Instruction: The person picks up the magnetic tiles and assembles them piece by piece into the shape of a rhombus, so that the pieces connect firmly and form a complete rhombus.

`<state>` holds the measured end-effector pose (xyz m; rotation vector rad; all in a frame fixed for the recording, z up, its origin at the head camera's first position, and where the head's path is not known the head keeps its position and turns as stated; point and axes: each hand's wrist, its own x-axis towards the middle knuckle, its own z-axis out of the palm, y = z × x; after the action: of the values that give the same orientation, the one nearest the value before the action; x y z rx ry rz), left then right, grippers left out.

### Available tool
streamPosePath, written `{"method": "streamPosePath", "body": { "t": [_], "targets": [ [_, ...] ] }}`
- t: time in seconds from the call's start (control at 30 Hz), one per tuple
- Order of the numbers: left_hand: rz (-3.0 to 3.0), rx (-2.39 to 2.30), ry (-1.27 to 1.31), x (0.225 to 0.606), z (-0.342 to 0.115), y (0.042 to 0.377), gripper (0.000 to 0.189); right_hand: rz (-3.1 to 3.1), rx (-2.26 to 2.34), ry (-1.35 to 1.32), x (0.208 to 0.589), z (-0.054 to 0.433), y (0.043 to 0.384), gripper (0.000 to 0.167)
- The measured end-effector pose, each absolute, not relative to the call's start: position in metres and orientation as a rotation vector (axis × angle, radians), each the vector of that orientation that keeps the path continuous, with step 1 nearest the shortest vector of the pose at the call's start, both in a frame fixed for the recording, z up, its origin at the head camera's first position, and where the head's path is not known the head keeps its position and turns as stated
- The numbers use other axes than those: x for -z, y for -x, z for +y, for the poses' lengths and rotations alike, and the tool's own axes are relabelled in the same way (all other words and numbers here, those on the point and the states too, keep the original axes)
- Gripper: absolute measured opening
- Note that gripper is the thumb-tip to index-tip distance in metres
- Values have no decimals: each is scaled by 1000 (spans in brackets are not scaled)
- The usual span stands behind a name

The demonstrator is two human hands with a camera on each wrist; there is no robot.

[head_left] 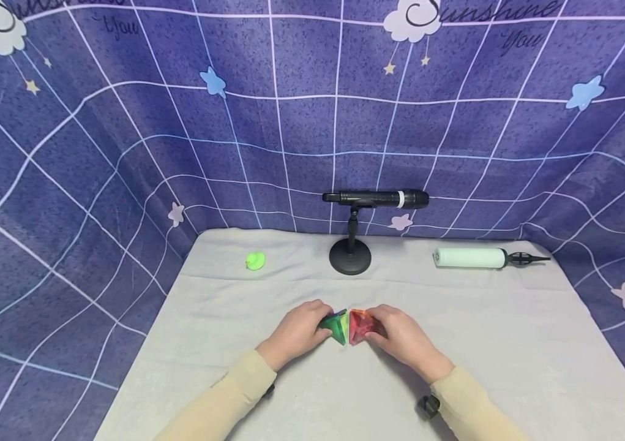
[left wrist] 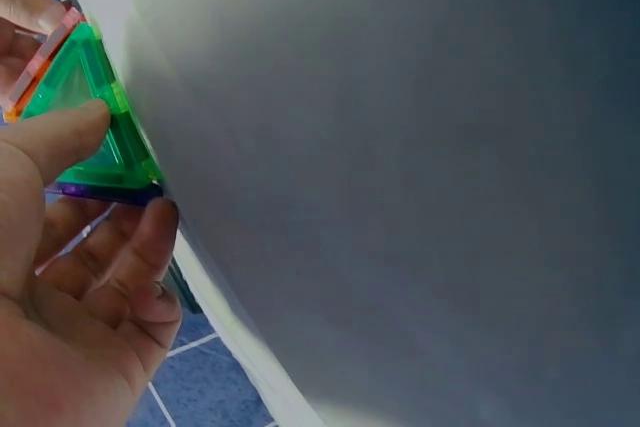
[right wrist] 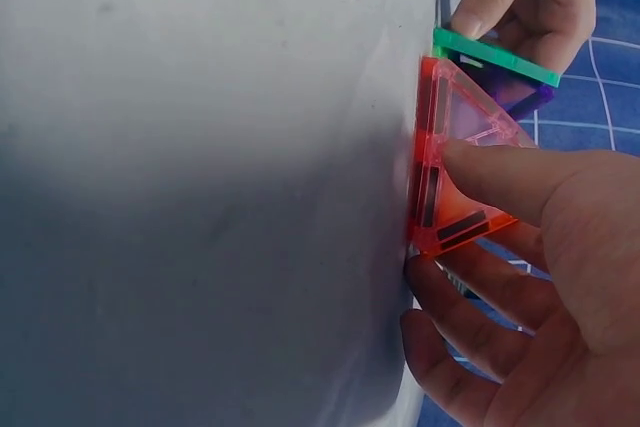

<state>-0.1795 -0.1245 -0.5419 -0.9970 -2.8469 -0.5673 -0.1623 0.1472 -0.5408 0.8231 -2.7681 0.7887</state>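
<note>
Two small clusters of translucent triangular magnetic tiles stand side by side on the white cloth, a thin gap between them in the head view. My left hand (head_left: pixel 297 331) grips the left cluster of green magnetic tiles (head_left: pixel 335 329), thumb on the green face and fingers behind. That cluster also has a purple tile (left wrist: pixel 105 191) and a yellow-green one. On the other side, my right hand (head_left: pixel 410 340) pinches the red and orange magnetic tiles (head_left: pixel 359 326). The right wrist view shows its thumb across the red face (right wrist: pixel 432 107). Fingers hide parts of both clusters.
Behind the hands stands a black microphone (head_left: pixel 375 198) on a round-based stand (head_left: pixel 349 257). A green toy duck (head_left: pixel 255 261) sits at the back left, a pale green hand pump (head_left: pixel 469 258) at the back right. A blue grid-patterned curtain (head_left: pixel 301 122) surrounds the table (head_left: pixel 224 331).
</note>
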Motion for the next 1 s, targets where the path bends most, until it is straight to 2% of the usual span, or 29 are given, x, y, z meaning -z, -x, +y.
{"method": "streamPosePath", "body": {
  "t": [1.0],
  "targets": [
    [-2846,598,980,544,-123,178,31,-2712,-784,-869,530,136,159,43]
  ]
}}
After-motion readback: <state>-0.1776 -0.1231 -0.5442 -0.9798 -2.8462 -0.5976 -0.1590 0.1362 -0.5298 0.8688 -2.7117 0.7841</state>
